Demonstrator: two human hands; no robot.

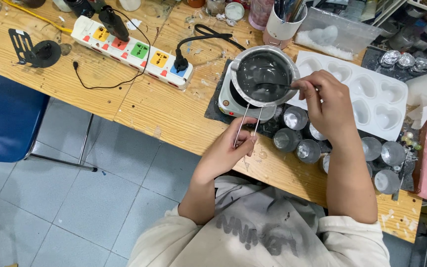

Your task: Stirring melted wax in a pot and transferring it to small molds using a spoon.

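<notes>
left hand (231, 148) pinches pot handle (247, 122) at table edge (174, 143) | right hand (324, 101) pinches stirrer (273, 86)

A: What's the person wearing?
B: Cream sweatshirt (268, 232), sleeves pushed up past the elbows. Forearms bare on both sides of it.
A: Markings?
B: Grey printed lettering across the sweatshirt's chest, plus dark grey smears and specks above it.
A: Hands?
B: Left hand (231, 151) and right hand (324, 101) bare. No gloves, rings or watch.
</notes>
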